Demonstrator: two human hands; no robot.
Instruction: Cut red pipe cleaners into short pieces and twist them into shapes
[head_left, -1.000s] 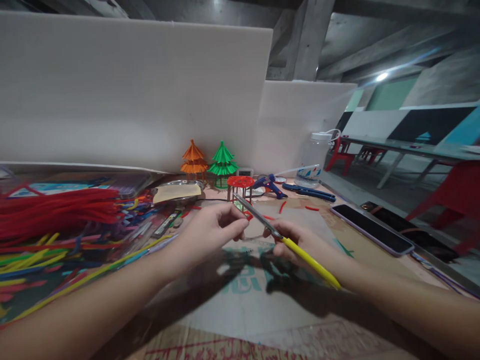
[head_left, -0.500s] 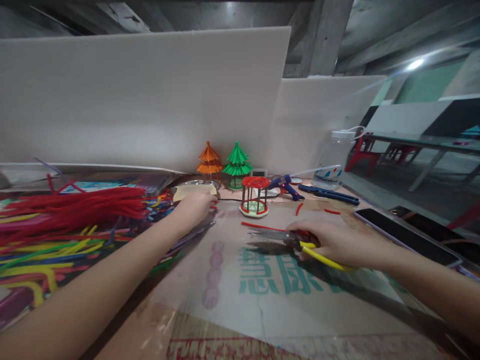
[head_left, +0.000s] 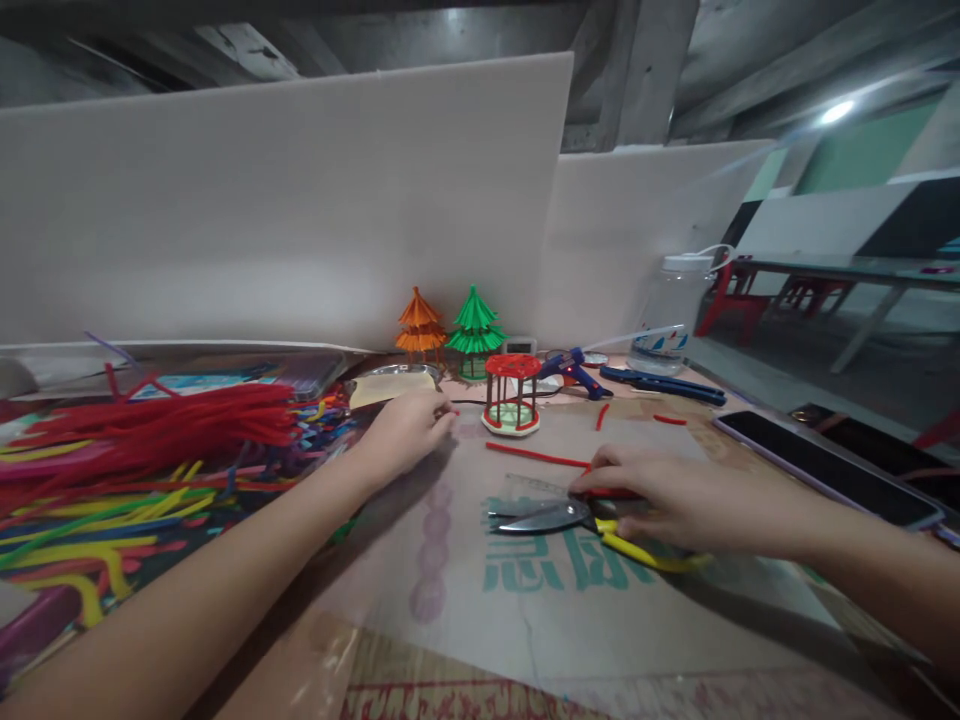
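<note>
My left hand (head_left: 405,432) reaches over the table, thumb and fingers pinched together with a tiny red piece (head_left: 455,412) showing at their tips. My right hand (head_left: 667,495) is closed around the handles of yellow-handled scissors (head_left: 551,517), whose blades point left, slightly parted, just above or on the sheet. A red pipe cleaner strip (head_left: 532,455) lies beyond the blades, its right end reaching my right fingertips. Between the hands and farther back stands a small pavilion frame (head_left: 512,395) with a red top, brown posts and a pale base.
Orange (head_left: 420,322) and green tiered roof models (head_left: 475,325) stand behind. A blue glue gun (head_left: 576,372), blue pliers-like tool (head_left: 664,385), water bottle (head_left: 664,315) and phone (head_left: 825,468) are to the right. Heaped pipe cleaners (head_left: 157,425) cover the left.
My left hand has moved right and a little nearer. The scissors have swung towards me and turned flatter, apart from the red strip. The pavilion frame has stayed put.
</note>
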